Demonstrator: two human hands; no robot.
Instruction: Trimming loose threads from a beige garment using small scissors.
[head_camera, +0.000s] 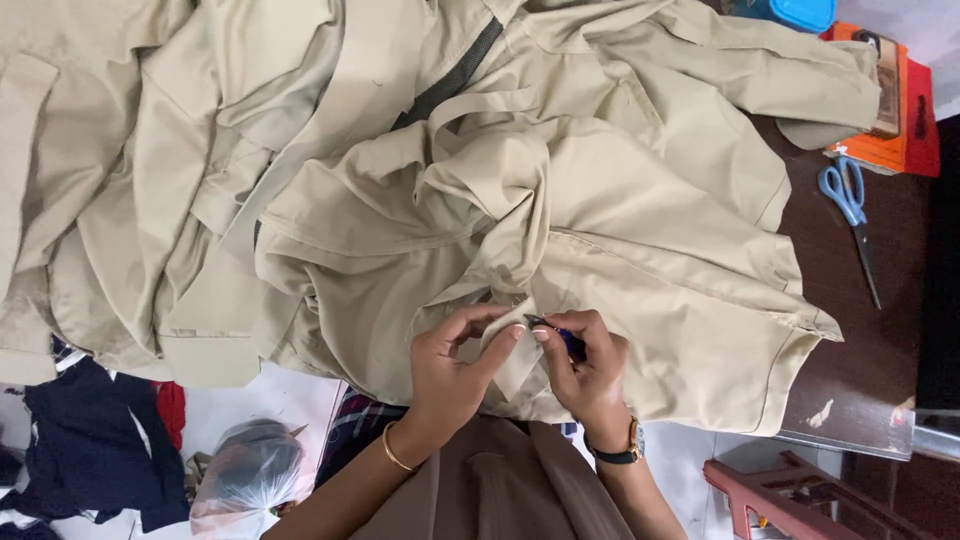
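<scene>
A large beige garment (600, 200) lies rumpled over a dark brown table (870, 330), with a dark zipper strip (450, 80) running through its upper part. My left hand (455, 365) pinches a fold of the beige cloth near its lower edge. My right hand (585, 375), with a watch on its wrist, holds a small blue-handled cutting tool (560, 335) with a dark metal tip against that same fold. Both hands touch at the fingertips over the cloth.
Blue-handled scissors (850, 210) lie on the table at the right. An orange box (890, 100) and a blue lid (800, 12) sit at the top right. Dark clothes (90, 440) and a plastic bag (245, 470) lie on the floor lower left; a reddish stool (790, 495) stands lower right.
</scene>
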